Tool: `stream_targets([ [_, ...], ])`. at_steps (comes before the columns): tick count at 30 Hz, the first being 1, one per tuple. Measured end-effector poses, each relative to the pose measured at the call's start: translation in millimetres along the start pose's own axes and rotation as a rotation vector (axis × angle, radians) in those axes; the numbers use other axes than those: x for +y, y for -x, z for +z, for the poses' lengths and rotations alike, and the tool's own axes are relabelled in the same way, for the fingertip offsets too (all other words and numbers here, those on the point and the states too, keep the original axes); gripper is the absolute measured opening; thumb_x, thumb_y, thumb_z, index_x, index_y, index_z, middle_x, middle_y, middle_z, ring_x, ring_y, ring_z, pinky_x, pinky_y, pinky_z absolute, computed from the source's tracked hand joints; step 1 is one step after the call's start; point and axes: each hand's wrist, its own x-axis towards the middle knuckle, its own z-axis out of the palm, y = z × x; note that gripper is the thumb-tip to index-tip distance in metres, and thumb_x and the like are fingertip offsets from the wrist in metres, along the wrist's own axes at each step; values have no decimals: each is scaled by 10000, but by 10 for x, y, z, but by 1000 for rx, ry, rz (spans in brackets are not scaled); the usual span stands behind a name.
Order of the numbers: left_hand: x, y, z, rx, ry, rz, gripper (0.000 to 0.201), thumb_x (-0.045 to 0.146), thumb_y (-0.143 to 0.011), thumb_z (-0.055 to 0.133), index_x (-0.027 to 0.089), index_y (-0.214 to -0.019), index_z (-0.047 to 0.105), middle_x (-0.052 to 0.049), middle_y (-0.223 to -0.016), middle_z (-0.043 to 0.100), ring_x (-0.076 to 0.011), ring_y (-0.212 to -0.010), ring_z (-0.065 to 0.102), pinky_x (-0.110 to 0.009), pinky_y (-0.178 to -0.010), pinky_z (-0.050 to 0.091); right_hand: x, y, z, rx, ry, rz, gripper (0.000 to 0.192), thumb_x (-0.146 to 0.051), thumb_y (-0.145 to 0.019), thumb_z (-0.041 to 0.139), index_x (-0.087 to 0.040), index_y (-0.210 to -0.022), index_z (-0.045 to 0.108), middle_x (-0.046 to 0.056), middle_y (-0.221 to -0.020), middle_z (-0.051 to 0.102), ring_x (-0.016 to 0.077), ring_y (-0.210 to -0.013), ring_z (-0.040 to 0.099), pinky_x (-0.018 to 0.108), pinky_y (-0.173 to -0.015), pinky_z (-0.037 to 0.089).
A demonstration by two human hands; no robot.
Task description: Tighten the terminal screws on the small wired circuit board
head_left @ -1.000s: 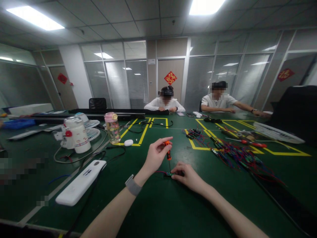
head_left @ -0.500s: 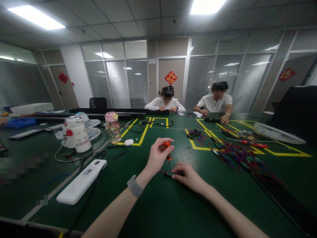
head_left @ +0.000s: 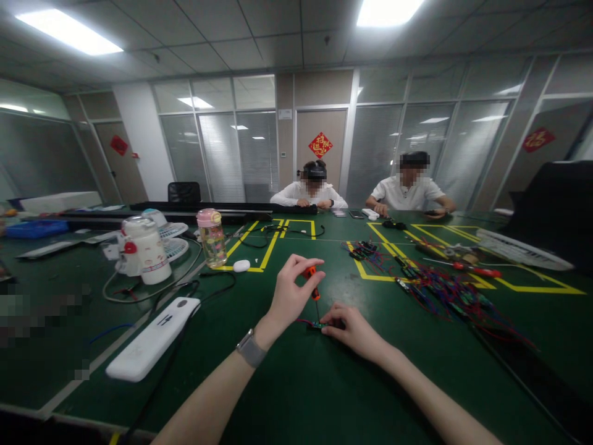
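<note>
While the right hand (head_left: 354, 330) pins a small board (head_left: 317, 325) (flat), the left hand (head_left: 291, 292) pinches an upright screwdriver (head_left: 314, 289)

Bright ceiling panels (head_left: 65, 32) light the room evenly; shadows soft. Panels blow out white. Strong wide-angle bending at edges. Distant detail soft; faces and a left patch pixelated.

- The left hand (head_left: 291, 295) is hovering raised, wrist cocked, thumb and forefinger pinching shut, forearm reaching in from below.
- The right hand (head_left: 353, 330) is lying low just right of the left hand, palm down, fingertips (head_left: 325, 330) pressing together.
</note>
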Motion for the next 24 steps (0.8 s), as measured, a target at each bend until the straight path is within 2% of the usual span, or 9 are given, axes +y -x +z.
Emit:
stream_targets([
  [3,8,-9,4,-151,227,-66,328,252,-931,483,217,-1224,626,-94,-1189,623,-208,-1065,614,-363,-940,483,-5,-1,-2,-1,7,-5,105,-221,-793,674,-188,-864,744,38,-844,616,166,-765,587,269,-709,462],
  [5,-6,-16,14,-193,348,-131,351,251,-926,488,189,-1253,600,-109,-1172,643,-214,-1034,637,-361,-900,509,-3,-2,-2,-1,8,-6,104,-220,-791,674,-189,-864,742,35,-839,614,165,-760,587,267,-703,460],
  [7,-25,-15,22,-153,298,-134,312,267,-877,583,180,-1168,653,-92,-1050,669,-202,-933,653,-324,-814,532,-4,-3,-3,0,7,-4,106,-221,-792,673,-190,-866,743,34,-841,615,165,-762,587,268,-710,462],
  [9,-30,-8,21,-64,148,-77,227,285,-819,667,191,-1021,711,-57,-943,641,-177,-852,630,-288,-754,525,-10,-2,-6,0,5,0,108,-223,-795,671,-190,-866,745,36,-845,617,166,-768,587,271,-719,463],
  [12,5,0,4,-11,-14,-9,192,308,-835,651,227,-990,731,-46,-961,586,-172,-890,590,-309,-828,497,-24,-1,-11,2,6,6,107,-221,-789,678,-185,-862,748,38,-839,619,169,-767,587,270,-714,460],
  [15,51,-7,-4,-131,145,-52,305,274,-935,483,242,-1180,661,-77,-1137,590,-191,-1038,588,-357,-942,461,-32,3,-15,1,10,1,111,-220,-790,677,-184,-869,747,36,-831,617,168,-756,586,267,-697,456],
  [18,43,-18,13,-208,388,-169,354,271,-921,500,188,-1247,611,-104,-1120,645,-201,-977,635,-365,-883,507,-29,5,-16,-1,8,1,107,-218,-792,671,-184,-867,739,31,-833,617,166,-753,585,269,-700,457],
  [22,-10,-8,41,-78,273,-147,256,270,-756,726,173,-993,730,-49,-891,636,-155,-777,615,-274,-714,528,-16,1,-10,-8,5,-3,108,-233,-797,671,-189,-866,741,34,-851,623,167,-768,583,276,-722,462],
  [24,-8,4,47,-29,174,-92,203,279,-752,735,191,-935,744,-43,-911,599,-148,-787,602,-255,-702,521,-8,-1,-7,-7,9,-6,105,-235,-798,672,-192,-863,743,35,-849,621,169,-772,582,274,-718,462],
])
